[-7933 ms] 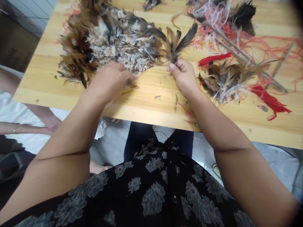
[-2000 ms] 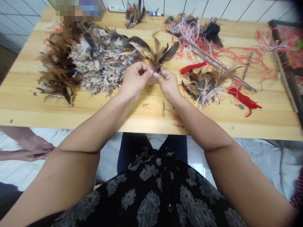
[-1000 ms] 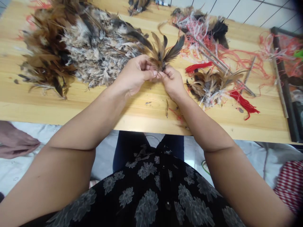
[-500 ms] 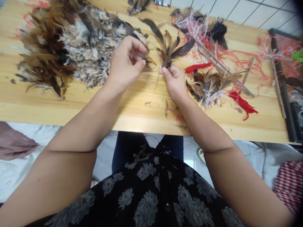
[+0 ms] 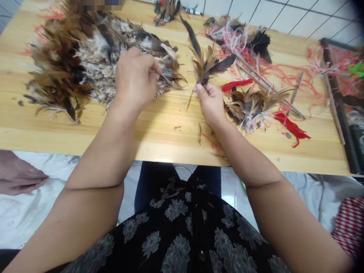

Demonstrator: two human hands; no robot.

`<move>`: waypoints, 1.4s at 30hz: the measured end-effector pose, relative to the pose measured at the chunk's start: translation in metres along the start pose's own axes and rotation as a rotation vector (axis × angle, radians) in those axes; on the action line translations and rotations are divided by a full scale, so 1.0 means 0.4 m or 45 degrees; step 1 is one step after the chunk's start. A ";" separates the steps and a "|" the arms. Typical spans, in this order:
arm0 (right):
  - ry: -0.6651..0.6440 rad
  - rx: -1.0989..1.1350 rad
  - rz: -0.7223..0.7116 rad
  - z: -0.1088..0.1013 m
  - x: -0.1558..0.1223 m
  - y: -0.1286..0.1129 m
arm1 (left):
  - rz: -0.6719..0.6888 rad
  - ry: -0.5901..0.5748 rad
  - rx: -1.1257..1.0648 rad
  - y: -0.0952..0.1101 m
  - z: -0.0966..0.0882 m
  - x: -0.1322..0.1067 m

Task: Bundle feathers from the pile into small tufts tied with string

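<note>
Pinched between the thumb and fingers of my right hand (image 5: 211,101) is a small bunch of brown and black feathers (image 5: 205,65), its tips fanned away from me. One thin brown feather hangs down beside my thumb. My left hand (image 5: 137,79) is over the right part of a large feather pile (image 5: 95,62), fingers curled in; whatever they hold is hidden. The pile mixes fluffy grey-white feathers with long brown ones. Right of my right hand lies a tied feather bundle (image 5: 251,108) with white strands at its base.
Red yarn tassels (image 5: 292,129) and thin sticks (image 5: 256,77) lie on the wooden table (image 5: 170,146). Pink and white plastic strings (image 5: 231,40) tangle behind. A dark-framed tray (image 5: 342,125) stands at the right. Someone's foot (image 5: 19,174) rests on white cloth at the left.
My left hand has moved left, away from the right hand and over the feather pile, its fingers curled. The right hand stays nearly in place with its feathers; a thin feather now hangs by its thumb.
</note>
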State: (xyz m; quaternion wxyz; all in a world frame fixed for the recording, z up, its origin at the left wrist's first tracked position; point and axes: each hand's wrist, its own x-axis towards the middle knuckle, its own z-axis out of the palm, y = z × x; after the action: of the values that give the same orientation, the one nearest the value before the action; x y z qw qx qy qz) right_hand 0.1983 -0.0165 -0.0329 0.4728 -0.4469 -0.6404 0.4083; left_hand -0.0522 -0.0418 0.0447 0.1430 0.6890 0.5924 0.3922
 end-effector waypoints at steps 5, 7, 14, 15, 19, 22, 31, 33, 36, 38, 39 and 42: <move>0.001 0.038 -0.017 0.001 -0.003 -0.001 | -0.038 0.053 0.157 -0.027 -0.039 0.007; -0.003 0.036 -0.028 0.001 -0.002 0.002 | -0.033 0.072 0.148 -0.022 -0.040 0.005; 0.005 -0.015 -0.044 -0.003 -0.005 -0.006 | 0.035 0.028 0.153 -0.011 0.012 0.009; 0.007 -0.020 -0.047 -0.004 -0.006 -0.010 | 0.017 0.020 0.167 -0.010 0.020 0.012; 0.031 0.004 -0.039 -0.003 -0.009 -0.023 | -0.029 -0.061 0.286 0.006 0.043 0.016; 0.053 0.030 -0.006 -0.002 -0.009 -0.033 | -0.030 -0.122 0.357 0.012 0.060 0.014; 0.121 0.173 0.099 0.009 -0.013 -0.054 | 0.129 0.118 0.223 -0.104 0.118 0.038; 0.125 0.209 0.128 0.010 -0.014 -0.055 | 0.209 0.201 0.262 -0.099 0.114 0.034; 0.117 0.269 0.163 0.011 -0.014 -0.056 | 0.313 0.329 0.208 -0.059 0.103 0.017; 0.112 0.296 0.175 0.011 -0.015 -0.057 | 0.314 0.348 0.064 -0.023 0.100 0.000; 0.112 0.295 0.182 0.011 -0.015 -0.058 | 0.286 0.324 -0.044 -0.005 0.101 -0.008; 0.108 0.267 0.202 0.011 -0.016 -0.056 | 0.062 0.160 -0.434 0.039 0.114 -0.027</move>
State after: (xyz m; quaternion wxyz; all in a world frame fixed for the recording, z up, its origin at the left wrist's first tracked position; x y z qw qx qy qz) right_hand 0.1910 -0.0288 -0.0143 0.5098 -0.4611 -0.5363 0.4897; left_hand -0.0086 -0.0436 0.0215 0.2108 0.6431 0.5083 0.5325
